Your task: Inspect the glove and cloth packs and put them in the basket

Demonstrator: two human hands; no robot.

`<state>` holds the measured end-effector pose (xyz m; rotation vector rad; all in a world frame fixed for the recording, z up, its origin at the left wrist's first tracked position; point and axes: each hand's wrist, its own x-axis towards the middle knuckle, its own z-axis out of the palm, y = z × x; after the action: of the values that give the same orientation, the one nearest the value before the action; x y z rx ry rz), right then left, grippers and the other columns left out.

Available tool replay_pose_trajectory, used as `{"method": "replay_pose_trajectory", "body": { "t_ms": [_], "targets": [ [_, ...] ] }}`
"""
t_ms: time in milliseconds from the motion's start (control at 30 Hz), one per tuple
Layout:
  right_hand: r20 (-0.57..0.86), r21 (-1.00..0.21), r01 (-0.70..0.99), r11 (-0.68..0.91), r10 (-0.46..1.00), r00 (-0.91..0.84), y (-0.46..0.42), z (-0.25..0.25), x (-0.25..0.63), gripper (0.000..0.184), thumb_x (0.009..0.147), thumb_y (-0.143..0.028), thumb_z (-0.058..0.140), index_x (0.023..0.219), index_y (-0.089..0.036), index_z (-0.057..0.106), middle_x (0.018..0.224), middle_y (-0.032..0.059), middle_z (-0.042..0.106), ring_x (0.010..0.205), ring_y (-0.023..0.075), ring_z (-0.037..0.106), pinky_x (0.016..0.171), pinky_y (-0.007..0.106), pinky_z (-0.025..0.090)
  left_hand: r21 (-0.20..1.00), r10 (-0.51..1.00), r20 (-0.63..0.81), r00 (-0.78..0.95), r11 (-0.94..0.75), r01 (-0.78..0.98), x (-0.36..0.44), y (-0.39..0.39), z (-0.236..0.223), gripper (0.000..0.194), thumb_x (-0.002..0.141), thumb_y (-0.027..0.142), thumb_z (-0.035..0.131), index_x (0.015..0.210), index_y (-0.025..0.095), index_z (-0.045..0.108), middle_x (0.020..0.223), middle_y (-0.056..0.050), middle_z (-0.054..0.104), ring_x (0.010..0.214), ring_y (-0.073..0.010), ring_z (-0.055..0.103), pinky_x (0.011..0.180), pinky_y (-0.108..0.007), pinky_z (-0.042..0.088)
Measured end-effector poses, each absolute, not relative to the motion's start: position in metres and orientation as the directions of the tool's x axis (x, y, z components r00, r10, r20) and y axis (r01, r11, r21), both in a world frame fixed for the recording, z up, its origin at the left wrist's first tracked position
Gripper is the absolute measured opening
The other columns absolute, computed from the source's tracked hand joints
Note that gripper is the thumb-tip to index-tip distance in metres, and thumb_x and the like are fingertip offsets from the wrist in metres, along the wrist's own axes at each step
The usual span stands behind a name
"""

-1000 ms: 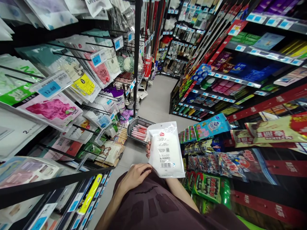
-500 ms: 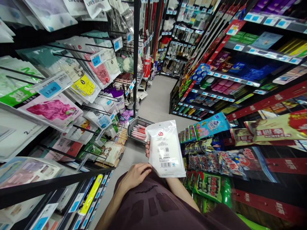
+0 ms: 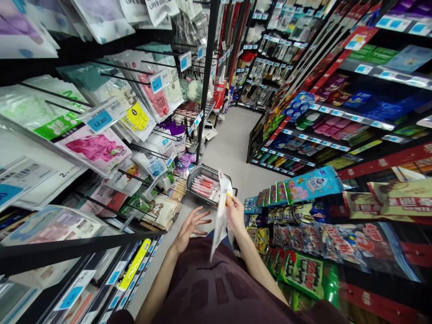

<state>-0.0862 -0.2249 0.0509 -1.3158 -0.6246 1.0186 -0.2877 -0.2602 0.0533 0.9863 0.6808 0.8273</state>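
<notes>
Shop aisle: grey floor (image 3: pixel 234 139) is running away between crowded racks, and the person's dark shirt (image 3: pixel 202 288) is filling the near foreground.
Glove rack: on the left, a pink glove pack (image 3: pixel 96 150) and a yellow glove pack (image 3: pixel 137 118) are hanging behind blue-and-white price tags (image 3: pixel 100 120).
Snack side: on the right, a light-blue bag (image 3: pixel 312 184) and a green bag (image 3: pixel 303 270) are jutting toward the aisle.
Basket (image 3: pixel 205 170): it is sitting ahead, apparently on the floor, with red-and-white packs (image 3: pixel 204 185) lying inside.
White packet (image 3: pixel 220 216): it is being held up in front of the shirt, its far end overlapping the basket in view; whether it is touching the rim, I cannot tell.
Right hand (image 3: pixel 235 211): thumb and fingers are pinching the packet's right side near its far end; the packet is partly hiding the fingertips.
Left hand (image 3: pixel 191 227): fingers are spreading loosely, grasping nothing, just beside the packet but apart from it.
Handling: one-handed holding is probably calling for a firm but light pinch, since a soft bag is likely to sag or slip; the free hand is well placed for steadying the lower end.
Packet's direction: its long axis is running from the basket side back toward the shirt, the near end leaning slightly left; it is showing nearly edge-on, broad faces looking sideways, print too small for reading.
</notes>
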Motion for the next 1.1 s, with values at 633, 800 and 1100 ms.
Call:
{"method": "replay_pose_trajectory", "body": {
  "t_ms": [633,800,1100],
  "targets": [
    [-0.239,-0.945,-0.298,-0.133,0.904,0.355,-0.219,0.052,-0.091,0.034,0.074,-0.042,0.073,0.098,-0.018,0.072,0.093,0.0048,0.074,0.077,0.0171,0.066,0.066,0.026,0.051,0.981,0.97,-0.194,0.147,0.188,0.056,-0.306,-0.262,0.018,0.037,0.09,0.048,0.049,0.1,0.014,0.063,0.084,-0.004,0.066,0.077,-0.0185,0.06,0.073,-0.027,0.048],
    [-0.216,-0.966,-0.206,-0.157,0.928,0.303,-0.218,0.053,-0.092,0.047,0.07,-0.045,0.076,0.107,-0.018,0.068,0.094,0.0067,0.074,0.079,0.0209,0.068,0.071,0.032,0.054,0.928,0.982,-0.157,0.104,0.11,0.357,-0.318,-0.268,0.002,0.029,0.092,0.041,0.045,0.077,0.019,0.058,0.058,0.003,0.049,0.055,-0.0136,0.047,0.057,-0.024,0.038],
    [-0.099,-0.986,0.106,-0.131,0.959,0.264,-0.215,0.033,-0.102,0.046,0.072,-0.05,0.073,0.1,-0.013,0.067,0.088,0.0081,0.073,0.074,0.0208,0.065,0.064,0.028,0.053,0.975,0.987,-0.162,0.01,0.158,0.157,-0.326,-0.26,0.002,0.046,0.086,0.039,0.056,0.128,0.021,0.048,0.105,-0.008,0.067,0.092,-0.0197,0.064,0.08,-0.032,0.052]
  ]
}}
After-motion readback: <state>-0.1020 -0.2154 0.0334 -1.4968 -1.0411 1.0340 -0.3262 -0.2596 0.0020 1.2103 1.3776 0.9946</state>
